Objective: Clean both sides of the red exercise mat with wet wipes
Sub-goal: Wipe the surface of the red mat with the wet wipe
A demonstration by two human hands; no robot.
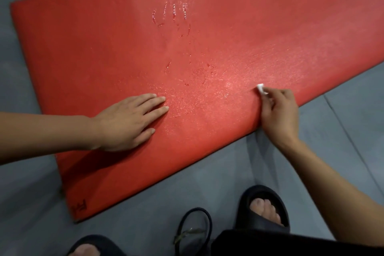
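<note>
The flat red foam exercise mat (104, 48) lies spread on the grey floor (27, 183), running diagonally from the near left corner toward the far right. The left hand (128, 122) rests palm down on its near part, fingers straight and close together, pressing the surface. Just right of those fingers the mat glistens with wet streaks and droplets (172, 14) up its middle. Farther right, at the mat's near edge, the right hand (278, 114) pinches a small crumpled white wet wipe (260, 87) against the surface. Below, two feet in black slide sandals (264, 208) stand on the floor.
</note>
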